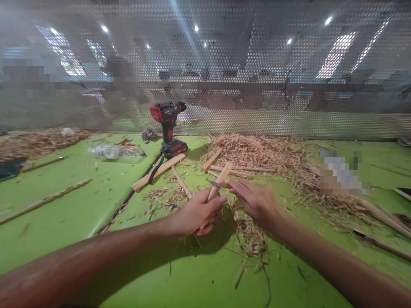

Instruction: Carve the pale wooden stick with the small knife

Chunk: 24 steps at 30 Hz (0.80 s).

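Observation:
My left hand is closed around the lower part of a pale wooden stick, which tilts up and away to the right. In my right hand is a small knife, gripped by its handle. Its blade points left and lies across the stick just above my left fingers; whether it is cutting into the wood I cannot tell. Beneath and beside my hands lie curled wood shavings on the green table.
A red and black cordless drill stands at the back. Beside it lie a clear plastic bottle and a flat wood strip. A large shavings heap sits before the perforated metal screen. Another knife lies at right.

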### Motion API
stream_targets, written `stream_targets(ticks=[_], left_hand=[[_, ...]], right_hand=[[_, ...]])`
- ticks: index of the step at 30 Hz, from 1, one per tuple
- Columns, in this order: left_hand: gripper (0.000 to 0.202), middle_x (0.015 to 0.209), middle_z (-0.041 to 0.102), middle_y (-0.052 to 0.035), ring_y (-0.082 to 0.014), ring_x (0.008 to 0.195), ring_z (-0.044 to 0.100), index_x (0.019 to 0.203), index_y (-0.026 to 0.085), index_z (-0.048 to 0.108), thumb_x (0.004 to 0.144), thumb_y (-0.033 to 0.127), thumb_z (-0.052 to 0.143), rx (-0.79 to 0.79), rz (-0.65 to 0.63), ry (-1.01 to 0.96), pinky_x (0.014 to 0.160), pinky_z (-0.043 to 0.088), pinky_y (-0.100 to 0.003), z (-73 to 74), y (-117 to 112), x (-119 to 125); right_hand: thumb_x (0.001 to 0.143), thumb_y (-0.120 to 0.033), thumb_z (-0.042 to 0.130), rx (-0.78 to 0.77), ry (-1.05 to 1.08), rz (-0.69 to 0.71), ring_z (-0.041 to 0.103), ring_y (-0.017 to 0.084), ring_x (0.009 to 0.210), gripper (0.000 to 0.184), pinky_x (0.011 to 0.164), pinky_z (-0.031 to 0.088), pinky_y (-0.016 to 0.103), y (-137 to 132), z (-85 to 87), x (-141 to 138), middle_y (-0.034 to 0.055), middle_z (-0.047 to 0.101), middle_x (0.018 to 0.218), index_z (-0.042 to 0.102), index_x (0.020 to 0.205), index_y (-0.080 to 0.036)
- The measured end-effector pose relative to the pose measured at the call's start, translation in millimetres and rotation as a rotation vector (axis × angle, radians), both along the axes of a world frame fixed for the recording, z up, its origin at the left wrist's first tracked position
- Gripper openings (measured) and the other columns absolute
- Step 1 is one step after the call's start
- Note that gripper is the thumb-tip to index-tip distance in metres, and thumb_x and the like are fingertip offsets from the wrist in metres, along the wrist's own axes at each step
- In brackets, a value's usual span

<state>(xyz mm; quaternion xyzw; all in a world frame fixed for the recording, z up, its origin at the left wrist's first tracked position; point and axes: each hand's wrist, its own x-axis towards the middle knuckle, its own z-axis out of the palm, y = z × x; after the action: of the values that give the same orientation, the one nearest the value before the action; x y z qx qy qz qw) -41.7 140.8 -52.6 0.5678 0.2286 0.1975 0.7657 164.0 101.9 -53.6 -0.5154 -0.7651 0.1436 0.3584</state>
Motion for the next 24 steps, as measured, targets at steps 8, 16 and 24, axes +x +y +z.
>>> stream_targets(ticks=[8, 16, 24], left_hand=[[0.031, 0.046, 0.036, 0.0152, -0.0030, 0.029, 0.027, 0.081, 0.024, 0.038, 0.092, 0.043, 0.058, 0.077, -0.007, 0.063, 0.027, 0.028, -0.013, 1.0, 1, -1], [0.033, 0.044, 0.033, 0.0148, -0.0032, 0.030, 0.022, 0.080, 0.024, 0.037, 0.094, 0.047, 0.057, 0.037, -0.053, 0.052, 0.028, 0.025, -0.013, 6.5, 0, -3], [0.032, 0.047, 0.037, 0.0147, -0.0029, 0.031, 0.028, 0.083, 0.024, 0.037, 0.093, 0.042, 0.061, -0.022, -0.201, 0.090, 0.029, 0.026, -0.013, 4.9, -7, -15]], right_hand=[[0.101, -0.036, 0.042, 0.172, -0.226, -0.065, 0.051, 0.015, 0.055, 0.034, 0.044, 0.029, 0.027, 0, 3.6, 1, 0.0069, 0.070, 0.083, 0.073, 0.115, -0.029], [0.097, -0.042, 0.051, 0.118, -0.139, -0.082, 0.046, 0.015, 0.053, 0.029, 0.046, 0.026, 0.028, 0, 7.4, 2, 0.0061, 0.065, 0.075, 0.075, 0.106, -0.030], [0.097, -0.042, 0.048, 0.106, -0.042, -0.311, 0.047, 0.015, 0.049, 0.030, 0.042, 0.030, 0.028, 18, 12.5, 58, 0.0031, 0.069, 0.075, 0.076, 0.100, -0.032]])
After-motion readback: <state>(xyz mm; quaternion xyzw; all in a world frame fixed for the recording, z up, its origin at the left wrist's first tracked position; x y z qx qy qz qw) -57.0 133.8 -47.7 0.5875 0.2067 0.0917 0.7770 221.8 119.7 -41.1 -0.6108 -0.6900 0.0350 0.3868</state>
